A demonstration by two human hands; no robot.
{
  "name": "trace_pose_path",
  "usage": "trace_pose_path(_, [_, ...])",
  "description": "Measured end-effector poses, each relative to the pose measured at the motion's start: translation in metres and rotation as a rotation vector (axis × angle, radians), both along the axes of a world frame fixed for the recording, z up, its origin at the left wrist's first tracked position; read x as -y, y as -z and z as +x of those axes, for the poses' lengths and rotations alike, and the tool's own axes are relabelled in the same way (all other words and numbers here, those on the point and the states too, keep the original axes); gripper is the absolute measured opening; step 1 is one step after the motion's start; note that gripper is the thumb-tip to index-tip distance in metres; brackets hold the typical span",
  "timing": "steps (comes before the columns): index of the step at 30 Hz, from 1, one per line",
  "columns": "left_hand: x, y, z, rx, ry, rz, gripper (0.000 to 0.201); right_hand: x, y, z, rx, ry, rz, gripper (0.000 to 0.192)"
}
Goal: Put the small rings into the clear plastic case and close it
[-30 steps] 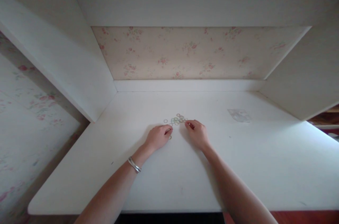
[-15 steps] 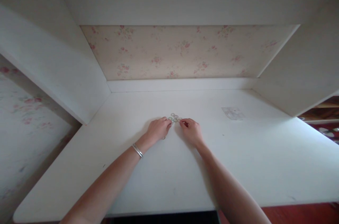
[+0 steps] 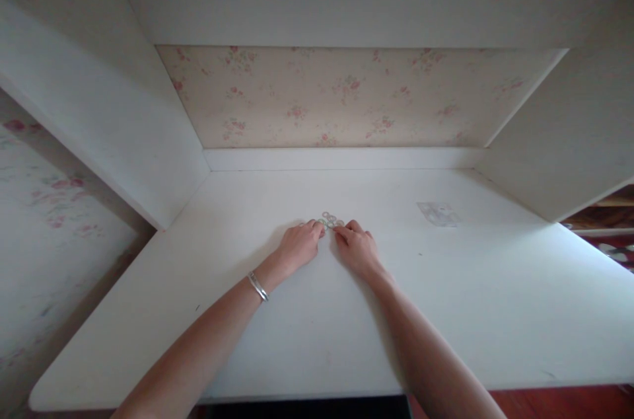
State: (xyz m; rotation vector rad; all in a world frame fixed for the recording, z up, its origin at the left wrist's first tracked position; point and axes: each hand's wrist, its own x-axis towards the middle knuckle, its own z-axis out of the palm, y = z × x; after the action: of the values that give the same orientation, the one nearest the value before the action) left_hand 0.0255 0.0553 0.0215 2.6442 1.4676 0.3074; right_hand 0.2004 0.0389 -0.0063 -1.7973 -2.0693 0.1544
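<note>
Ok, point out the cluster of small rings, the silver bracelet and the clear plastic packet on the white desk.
Cluster of small pale rings [image 3: 329,219]: head view, on the rings beyond the fingertips.
Silver bracelet [image 3: 258,286]: head view, on the band across the left wrist.
Clear plastic packet [image 3: 438,213]: head view, on its middle.

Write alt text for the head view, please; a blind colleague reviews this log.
Two bare hands, left hand and right hand, meet at a cluster of small rings on a white desk. A silver bangle circles the left wrist; a small clear packet lies farther right, before floral wallpaper.
</note>
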Motion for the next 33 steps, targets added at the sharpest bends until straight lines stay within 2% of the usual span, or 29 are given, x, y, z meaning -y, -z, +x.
trace_pose_path(4, [0.017,0.000,-0.017,0.090,-0.017,-0.015,0.021,-0.001,-0.003,-0.002,0.044,-0.003,-0.046,0.033])
trace_pose_path(11, [0.044,0.014,-0.039,0.195,-0.014,-0.038,0.020,-0.006,0.001,-0.003,0.001,0.041,-0.052,0.034])
trace_pose_path(16, [0.044,0.018,-0.044,0.176,-0.027,-0.035,0.023,-0.008,0.006,0.000,-0.074,0.134,-0.018,0.032])
trace_pose_path(23, [0.047,0.017,-0.044,0.149,-0.050,-0.048,0.024,-0.004,0.005,-0.001,-0.009,0.094,-0.026,0.031])
trace_pose_path(33, [0.047,0.017,-0.041,0.138,-0.039,-0.071,0.025,-0.004,0.007,0.001,-0.062,0.065,-0.025,0.029])
